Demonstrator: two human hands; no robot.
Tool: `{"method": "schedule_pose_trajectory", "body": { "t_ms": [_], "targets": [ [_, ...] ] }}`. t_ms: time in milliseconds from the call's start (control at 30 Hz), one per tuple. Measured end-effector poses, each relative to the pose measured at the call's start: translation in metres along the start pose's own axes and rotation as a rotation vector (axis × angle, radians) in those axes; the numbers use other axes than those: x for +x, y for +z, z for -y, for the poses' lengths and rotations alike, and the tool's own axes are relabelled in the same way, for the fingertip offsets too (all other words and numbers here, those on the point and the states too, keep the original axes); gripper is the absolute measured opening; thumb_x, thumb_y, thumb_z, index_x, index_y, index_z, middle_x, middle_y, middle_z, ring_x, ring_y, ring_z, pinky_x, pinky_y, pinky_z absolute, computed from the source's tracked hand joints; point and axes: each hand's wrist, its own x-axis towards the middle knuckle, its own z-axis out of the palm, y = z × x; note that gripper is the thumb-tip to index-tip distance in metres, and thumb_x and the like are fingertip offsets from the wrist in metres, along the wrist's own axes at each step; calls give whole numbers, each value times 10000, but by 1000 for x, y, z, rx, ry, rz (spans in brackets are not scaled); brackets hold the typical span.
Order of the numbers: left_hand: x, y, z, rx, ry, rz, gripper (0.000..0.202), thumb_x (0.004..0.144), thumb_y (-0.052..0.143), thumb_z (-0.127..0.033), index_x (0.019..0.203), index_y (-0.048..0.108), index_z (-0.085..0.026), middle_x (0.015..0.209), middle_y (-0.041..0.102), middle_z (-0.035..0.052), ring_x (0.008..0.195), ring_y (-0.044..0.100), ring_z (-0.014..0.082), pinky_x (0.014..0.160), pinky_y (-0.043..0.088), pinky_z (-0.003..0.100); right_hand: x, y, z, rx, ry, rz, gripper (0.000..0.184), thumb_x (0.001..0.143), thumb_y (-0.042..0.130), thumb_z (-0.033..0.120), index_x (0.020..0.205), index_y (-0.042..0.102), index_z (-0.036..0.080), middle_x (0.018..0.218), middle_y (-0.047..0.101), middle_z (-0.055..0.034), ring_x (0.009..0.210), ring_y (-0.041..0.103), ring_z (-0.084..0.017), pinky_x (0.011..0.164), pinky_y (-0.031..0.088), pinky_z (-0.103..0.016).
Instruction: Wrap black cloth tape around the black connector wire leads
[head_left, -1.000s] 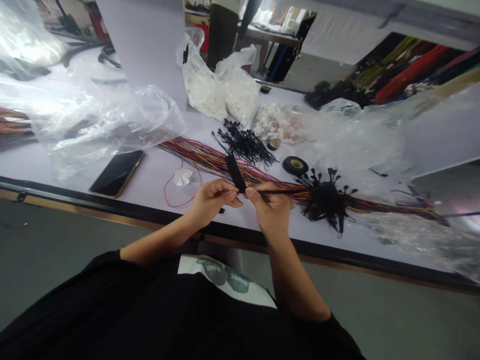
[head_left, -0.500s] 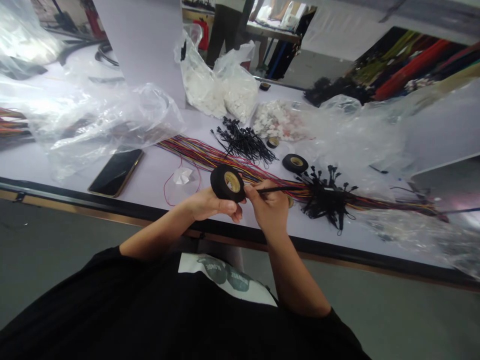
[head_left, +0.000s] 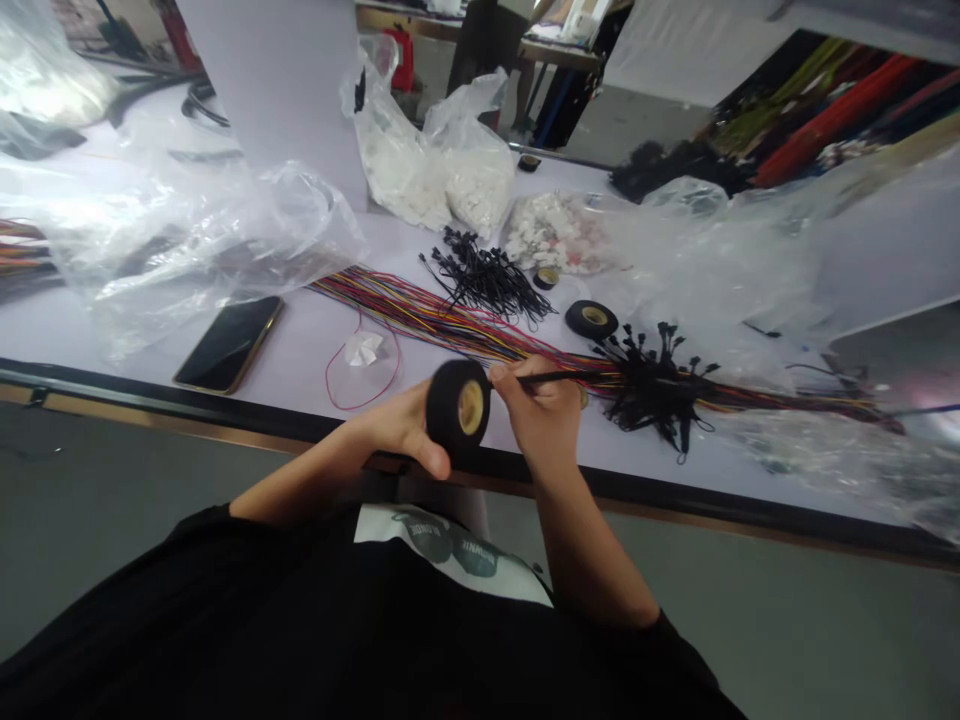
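A roll of black tape [head_left: 447,408] with a yellowish core is in my left hand [head_left: 409,425], which grips it from its left side with the thumb below. Just right of the roll, my right hand [head_left: 544,405] pinches a thin black taped strand [head_left: 551,377] between thumb and fingers. That strand runs right toward a cluster of black connector leads [head_left: 652,385]. Behind both hands a long bundle of coloured wires [head_left: 420,308] lies across the table. Whether tape stretches between roll and strand is hard to make out.
A second black tape roll [head_left: 592,320] and a pile of black leads [head_left: 491,275] lie behind the wires. Clear bags of white parts [head_left: 480,185] stand at the back. A phone [head_left: 229,345] and a thin pink wire loop [head_left: 328,385] are at left.
My left hand has turned the tape roll, so its core faces more to the right, and the roll sits slightly lower. My right hand stays nearly in place.
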Motion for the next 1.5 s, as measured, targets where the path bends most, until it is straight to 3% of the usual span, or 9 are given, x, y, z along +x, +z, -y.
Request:
{"method": "schedule_pose_trajectory", "body": {
  "t_ms": [133,233,333,500,767,1033,1133,1267,1500],
  "targets": [
    [1,0,-9,90,0,-47,665,644,594,-723,997,607,-159,969,619,85,858,604,179,754,504,301,0,-3,3,67,-102,67,191,752,653,301,596,589,212,684,666,11,690,621,-153,703,478,-318],
    [8,1,-8,275,-82,-222,343,787,587,-480,853,621,-145,753,601,18,656,553,94,635,478,226,2,-2,-2,173,-111,110,174,750,669,289,612,593,214,707,673,7,719,634,-160,747,489,-342],
    [13,3,-9,390,-91,-294,131,724,632,-234,814,604,-142,735,604,-4,625,535,69,608,464,192,4,1,-10,299,-104,158,187,747,675,289,612,570,214,715,661,12,747,635,-162,774,486,-354],
    [14,7,-16,537,-113,-269,116,695,594,-160,805,629,-153,684,585,-27,640,534,73,646,470,197,7,-1,-13,251,-171,128,189,751,670,323,619,580,221,827,640,3,822,608,-162,844,454,-374],
    [14,5,-27,455,-225,-228,138,716,576,-250,771,639,-140,651,594,-15,601,527,88,597,437,210,13,-9,-6,55,-231,217,228,739,670,387,583,618,229,883,612,-22,885,578,-196,863,436,-396],
    [16,11,-24,962,-200,-383,89,752,562,-174,675,603,-157,647,596,-6,620,509,106,600,357,218,0,3,-4,16,-156,193,218,809,579,412,716,603,216,781,601,-14,782,590,-170,771,467,-334],
    [15,10,-17,920,-188,-428,96,758,548,-162,674,594,-156,634,589,-8,594,505,100,588,359,214,-4,0,-3,-145,-111,370,276,812,565,423,987,612,214,925,654,-49,809,613,-192,736,481,-334],
    [17,7,-4,659,-275,-438,79,758,544,-185,693,581,-158,527,539,-39,501,507,87,542,381,197,-3,-3,1,-431,-182,519,285,860,489,300,1097,617,208,1096,669,-100,970,618,-241,777,467,-350],
    [16,7,6,391,-254,-428,68,734,570,-189,681,557,-148,486,516,-57,457,512,72,506,407,177,1,-1,6,-868,-271,558,331,901,426,259,1144,645,211,1054,712,-113,934,638,-268,784,366,-381]
  ]
}}
